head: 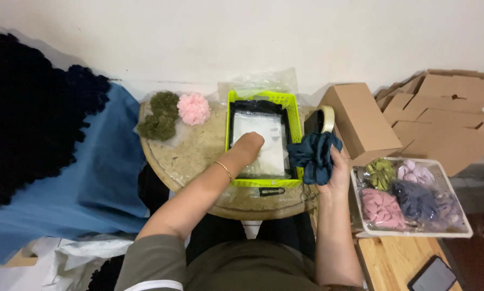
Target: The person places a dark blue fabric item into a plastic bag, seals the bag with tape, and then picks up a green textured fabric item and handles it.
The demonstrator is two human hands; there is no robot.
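Note:
My right hand [340, 173] holds a dark teal fabric scrunchie [313, 152] just right of a lime green plastic basket [295, 115]. My left hand [248, 143] reaches into that basket, its fingers resting on a stack of clear plastic bags [258, 128] that lie over black ones. A gold bangle sits on my left wrist. The basket stands on a small round table [191, 153].
Two olive scrunchies [159, 116] and a pink one [193, 108] lie on the table's far left. A white tray [446, 230] at right holds several scrunchies. A tape roll [326, 119], cardboard boxes [360, 121], blue cloth [85, 183] and a phone [434, 276] surround me.

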